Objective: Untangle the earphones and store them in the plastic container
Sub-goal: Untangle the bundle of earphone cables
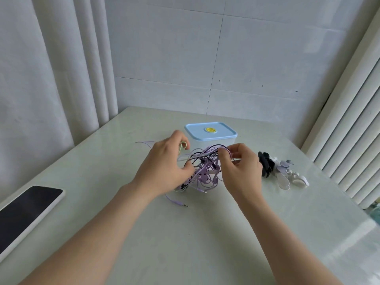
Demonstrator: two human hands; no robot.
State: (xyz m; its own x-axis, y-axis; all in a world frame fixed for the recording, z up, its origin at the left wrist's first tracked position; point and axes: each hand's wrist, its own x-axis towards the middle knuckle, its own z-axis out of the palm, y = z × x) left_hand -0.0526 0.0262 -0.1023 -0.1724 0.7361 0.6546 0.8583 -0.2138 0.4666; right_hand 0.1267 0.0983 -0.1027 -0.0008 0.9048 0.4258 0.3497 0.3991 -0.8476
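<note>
A tangle of purple, black and pale green earphone cables (pixel 202 169) lies on the pale table (pixel 185 233) between both hands. My left hand (pixel 164 167) grips the left side of the bundle, a green loop around its fingers. The fingers of my right hand (pixel 239 168) pinch purple strands at the top right of the bundle. One purple plug end (pixel 182 204) trails toward me on the table. Just behind the tangle stands the plastic container (pixel 210 135), white with a light blue lid on it and a yellow spot on the lid.
A phone (pixel 24 212) with a dark screen lies at the left table edge. Black, white and lilac cable winders (pixel 277 169) sit to the right of my right hand. Curtains hang at left, a ribbed radiator at right, a tiled wall behind.
</note>
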